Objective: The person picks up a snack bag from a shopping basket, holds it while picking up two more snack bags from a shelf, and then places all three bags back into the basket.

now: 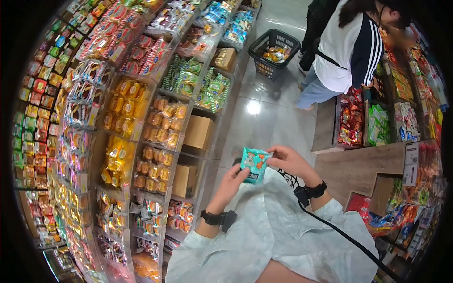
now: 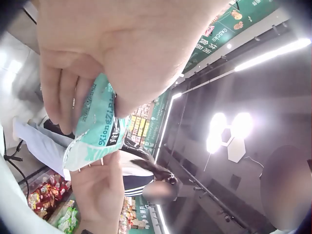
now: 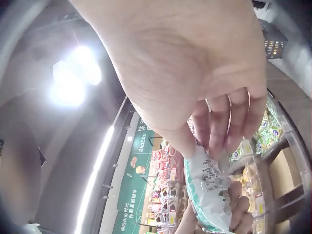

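The fingers point(image 2: 63, 92) of the left hand point(image 1: 232, 181) were curled round the lower left edge of a small teal plastic snack packet point(image 1: 255, 164) with orange and white print, thumb on one face and fingertips on the other. The right hand point(image 1: 289, 160) pinched the packet's upper right corner, its fingers point(image 3: 229, 122) bent over the sealed edge. The packet hung between both hands near the centre of the head view, over the person's pale green smock point(image 1: 273, 236), clear of any shelf.

In the left wrist view the packet's back carried the printed letters "XiongZi" beside Chinese characters and fine print too small to read. The right wrist view showed a white panel of small text on the packet point(image 3: 208, 187), also illegible. Green hanging signs point(image 2: 229, 24) with white lettering ran under the ceiling; the Latin word on them was too blurred to be sure of.

At 9 o'clock of the hands stood a tall curved wire shelf rack point(image 1: 141, 137) packed with yellow, orange and red sweet bags, with brown cardboard cartons point(image 1: 198, 132) in its lower bays. At 12 o'clock a black plastic shopping basket point(image 1: 274, 52) sat on the grey tiled floor point(image 1: 255, 113). At 1 o'clock another person in a white top with navy striped sleeves point(image 1: 351, 45) leaned toward a wooden display bin point(image 1: 358, 162) of red and green packets at 3 o'clock.
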